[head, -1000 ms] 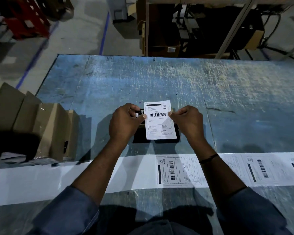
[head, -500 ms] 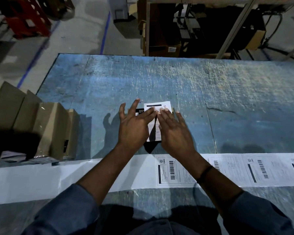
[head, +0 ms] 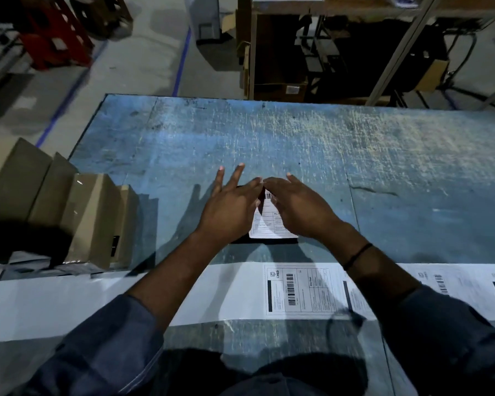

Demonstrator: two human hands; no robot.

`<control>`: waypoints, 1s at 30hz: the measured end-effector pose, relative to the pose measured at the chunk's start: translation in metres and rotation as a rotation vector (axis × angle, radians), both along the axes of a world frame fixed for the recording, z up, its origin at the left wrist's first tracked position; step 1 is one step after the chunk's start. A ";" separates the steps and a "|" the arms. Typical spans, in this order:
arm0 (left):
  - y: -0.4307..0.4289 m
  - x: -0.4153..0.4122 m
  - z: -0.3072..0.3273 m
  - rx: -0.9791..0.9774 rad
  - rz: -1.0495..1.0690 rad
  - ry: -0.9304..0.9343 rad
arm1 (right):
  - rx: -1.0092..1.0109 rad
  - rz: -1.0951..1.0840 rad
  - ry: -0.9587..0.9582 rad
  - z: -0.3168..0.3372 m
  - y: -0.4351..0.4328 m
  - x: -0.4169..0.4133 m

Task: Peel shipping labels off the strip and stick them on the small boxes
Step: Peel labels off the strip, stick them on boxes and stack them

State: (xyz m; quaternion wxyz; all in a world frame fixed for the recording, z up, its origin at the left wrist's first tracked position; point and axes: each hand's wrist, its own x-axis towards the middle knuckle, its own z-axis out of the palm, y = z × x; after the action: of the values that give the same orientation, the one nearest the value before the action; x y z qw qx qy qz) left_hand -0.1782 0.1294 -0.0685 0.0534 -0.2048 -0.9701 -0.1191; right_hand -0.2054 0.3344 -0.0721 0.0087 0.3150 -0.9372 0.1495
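Right, from my remote seat both hands lie flat, palms down, side by side. My left hand has its fingers straight and fanned, two of them reaching past the far edge of the label onto the table. My right hand is just beside it, fingers also straight, and the two hands nearly meet at the fingertips. Neither grips anything; both rest on the shipping label, which lies on top of a small black box. Only a dark rim of that box shows below and left of the label. Part of a barcode shows in the gap between my hands.

A thin black band circles my right wrist, and blue sleeves are pushed up both forearms.

Nearer to me, the label strip runs across the scratched blue table under my forearms. Its left stretch is bare backing. One unpeeled label sits between my arms, and more labels follow to the right.

Brown cardboard cartons stand at the table's left edge. Beyond the table, I see a grey floor with a blue line, something red and a dark shelving rack.
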 end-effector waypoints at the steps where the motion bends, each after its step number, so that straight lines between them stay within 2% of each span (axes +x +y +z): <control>1: -0.001 -0.003 -0.001 0.017 -0.034 -0.029 | -0.012 0.009 -0.051 0.004 0.001 -0.003; 5: -0.012 -0.016 -0.005 -0.033 -0.058 -0.188 | -0.019 0.014 -0.219 0.008 0.007 -0.019; 8: -0.021 -0.021 -0.009 -0.046 -0.052 -0.204 | -0.012 0.029 -0.257 0.005 0.011 -0.024; 14: -0.026 -0.018 -0.011 -0.059 0.002 -0.149 | 0.060 -0.090 -0.070 -0.001 0.013 -0.025; 18: -0.024 -0.015 -0.014 -0.072 0.058 -0.130 | 0.187 -0.194 0.126 -0.003 0.010 -0.020; 21: -0.021 -0.013 -0.015 -0.096 0.088 -0.105 | 0.286 -0.219 0.139 0.001 0.009 -0.018; 23: -0.020 -0.014 -0.017 -0.097 0.077 -0.103 | 0.244 -0.157 0.119 0.001 0.007 -0.020; 26: -0.021 -0.013 -0.018 -0.073 0.079 -0.106 | 0.027 -0.031 -0.096 0.005 -0.013 -0.016; 30: -0.015 -0.009 -0.020 -0.055 0.146 -0.070 | 0.060 -0.100 0.053 -0.011 -0.027 -0.007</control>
State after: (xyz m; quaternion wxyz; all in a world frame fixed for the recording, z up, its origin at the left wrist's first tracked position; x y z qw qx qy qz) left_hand -0.1868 0.1140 -0.0885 0.0224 -0.1306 -0.9866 -0.0951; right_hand -0.2121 0.3072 -0.0826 0.0312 0.2720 -0.9552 0.1123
